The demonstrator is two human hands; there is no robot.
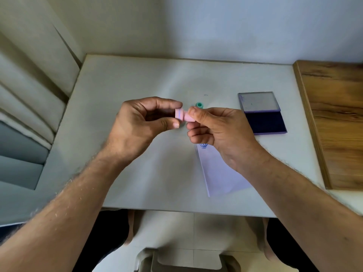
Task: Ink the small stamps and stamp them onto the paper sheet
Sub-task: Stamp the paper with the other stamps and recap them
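- Pink stamp (183, 116): small, cylindrical, held horizontally in the air above the middle of the table, between both hands. A thin blue line rings its left end piece.
- Left hand (137, 124): thumb and forefinger pinch the left end piece of the pink stamp; remaining fingers curled loosely behind.
- Right hand (218, 132): thumb and forefinger pinch the right end of the same stamp; other fingers curled into the palm.
- Green stamp (199, 105): stands on the table just beyond the right hand's thumb, partly hidden.
- Paper sheet (220, 177): white, lies on the table under the right hand and wrist, near the front edge. One blue round print (203, 145) shows at its far corner; fingers cover part of it.
- Ink pad (264, 122): open, dark blue pad facing up, lid (258, 101) hinged back behind it; right of the hands, apart from them.
- Table (137, 79): white top. Wooden board (337, 118) runs along its right side.
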